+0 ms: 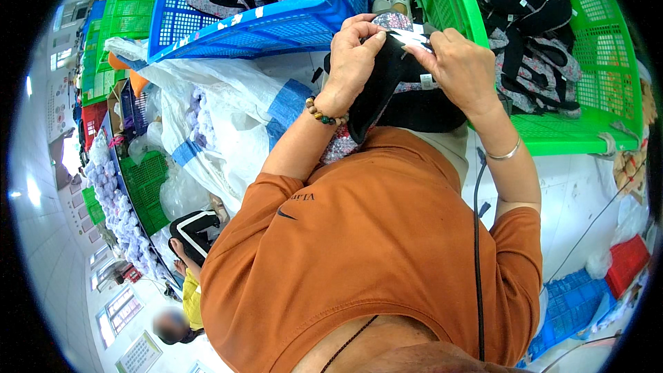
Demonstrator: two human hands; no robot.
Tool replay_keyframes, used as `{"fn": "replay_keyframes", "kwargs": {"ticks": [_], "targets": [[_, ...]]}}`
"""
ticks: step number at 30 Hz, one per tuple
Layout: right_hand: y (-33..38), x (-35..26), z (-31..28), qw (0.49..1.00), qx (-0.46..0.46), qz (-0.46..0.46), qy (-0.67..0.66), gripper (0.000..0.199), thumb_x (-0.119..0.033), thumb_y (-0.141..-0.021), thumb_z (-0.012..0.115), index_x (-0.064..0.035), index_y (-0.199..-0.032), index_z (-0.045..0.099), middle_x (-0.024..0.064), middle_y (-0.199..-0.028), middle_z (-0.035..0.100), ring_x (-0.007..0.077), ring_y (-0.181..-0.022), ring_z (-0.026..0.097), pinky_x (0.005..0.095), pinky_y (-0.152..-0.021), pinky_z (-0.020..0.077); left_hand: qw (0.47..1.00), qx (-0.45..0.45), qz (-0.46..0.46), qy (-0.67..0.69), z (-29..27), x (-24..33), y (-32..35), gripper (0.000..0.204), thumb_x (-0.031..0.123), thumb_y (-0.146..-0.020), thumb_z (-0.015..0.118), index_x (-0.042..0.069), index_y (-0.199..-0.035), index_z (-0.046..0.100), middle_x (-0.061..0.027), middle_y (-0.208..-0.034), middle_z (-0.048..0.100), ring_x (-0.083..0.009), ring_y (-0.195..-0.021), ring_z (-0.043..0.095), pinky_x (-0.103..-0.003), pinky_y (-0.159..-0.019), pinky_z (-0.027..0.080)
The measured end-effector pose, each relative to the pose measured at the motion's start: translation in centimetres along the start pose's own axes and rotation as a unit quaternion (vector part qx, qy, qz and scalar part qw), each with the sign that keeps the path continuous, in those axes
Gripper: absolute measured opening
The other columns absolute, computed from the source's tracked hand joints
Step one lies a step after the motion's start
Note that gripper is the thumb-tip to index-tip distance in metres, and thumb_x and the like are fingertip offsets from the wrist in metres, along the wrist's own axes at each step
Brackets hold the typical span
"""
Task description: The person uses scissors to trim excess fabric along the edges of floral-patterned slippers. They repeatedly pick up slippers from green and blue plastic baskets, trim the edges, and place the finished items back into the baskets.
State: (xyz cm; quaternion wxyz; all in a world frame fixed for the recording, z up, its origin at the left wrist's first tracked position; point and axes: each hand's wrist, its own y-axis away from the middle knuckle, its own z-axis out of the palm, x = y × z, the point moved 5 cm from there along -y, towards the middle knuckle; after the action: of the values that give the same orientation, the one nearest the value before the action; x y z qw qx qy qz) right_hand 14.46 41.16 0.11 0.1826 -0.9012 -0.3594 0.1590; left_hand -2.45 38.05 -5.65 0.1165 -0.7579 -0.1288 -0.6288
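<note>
My left hand [354, 57] is closed, thumb and fingers pinching the upper edge of a black fabric piece [376, 90] with a grey-pink speckled side. That piece hangs down in front of my orange shirt. My right hand [461, 70] is also closed, its thumb and forefinger meeting at a bright white pointed thing [409, 37] between the two hands; glare keeps me from telling whether it is a label or a blade. A small white tag [427, 81] shows just below the right thumb. More black cloth [425, 110] lies across my lap.
A blue crate [262, 33] at the front left and a green crate [563, 135] at the right hold similar speckled and black pieces. White plastic sheeting [228, 117] spreads at my left. A black cord [478, 255] runs down my shirt. Another person's yellow sleeve [192, 300] is at far left.
</note>
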Motion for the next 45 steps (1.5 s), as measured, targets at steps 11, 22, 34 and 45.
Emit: {"fn": "replay_keyframes", "kwargs": {"ticks": [11,22,34,45], "targets": [[0.0,0.1,0.5,1.000,-0.019,0.005,-0.003,0.046,-0.050,-0.081,0.057,-0.0080,-0.064,0.059,0.0057,-0.059,0.054,0.0216,-0.049,0.058,0.0310,-0.041,0.0433,1.000,0.006,0.004,-0.013,-0.1,-0.1,0.1,0.013,0.008,-0.078,0.061,-0.002,-0.084,0.066,-0.0130,-0.114,0.057,-0.0236,-0.101,0.056,-0.030,-0.086,0.042],[-0.1,0.2,0.5,1.000,-0.011,-0.001,-0.024,0.044,-0.050,-0.080,0.058,-0.0090,-0.065,0.059,0.0053,-0.061,0.055,0.0217,-0.050,0.058,0.0311,-0.042,0.0438,0.997,-0.041,-0.038,0.051,0.2,-0.6,-0.3,0.014,0.006,-0.080,0.059,-0.006,-0.084,0.065,-0.0134,-0.116,0.054,-0.0210,-0.107,0.051,-0.029,-0.088,0.040],[-0.1,0.3,0.1,0.999,0.016,0.049,-0.018,0.043,-0.047,-0.082,0.057,-0.0090,-0.062,0.056,0.0067,-0.060,0.056,0.0241,-0.051,0.057,0.0323,-0.043,0.0435,0.988,-0.068,-0.065,0.121,0.5,-0.4,-0.3,0.011,0.004,-0.083,0.058,-0.004,-0.081,0.066,-0.0124,-0.115,0.053,-0.0185,-0.109,0.047,-0.028,-0.090,0.038],[-0.1,1.1,4.1,0.854,-0.113,0.167,-0.479,0.033,-0.029,-0.077,0.072,-0.0014,-0.069,0.057,0.0000,-0.057,0.047,0.0102,-0.052,0.042,0.0265,-0.048,0.0366,0.991,-0.053,-0.041,0.119,0.3,0.4,0.1,0.012,0.006,-0.083,0.058,-0.004,-0.083,0.064,-0.0100,-0.118,0.051,-0.0155,-0.101,0.050,-0.026,-0.086,0.040]]}}
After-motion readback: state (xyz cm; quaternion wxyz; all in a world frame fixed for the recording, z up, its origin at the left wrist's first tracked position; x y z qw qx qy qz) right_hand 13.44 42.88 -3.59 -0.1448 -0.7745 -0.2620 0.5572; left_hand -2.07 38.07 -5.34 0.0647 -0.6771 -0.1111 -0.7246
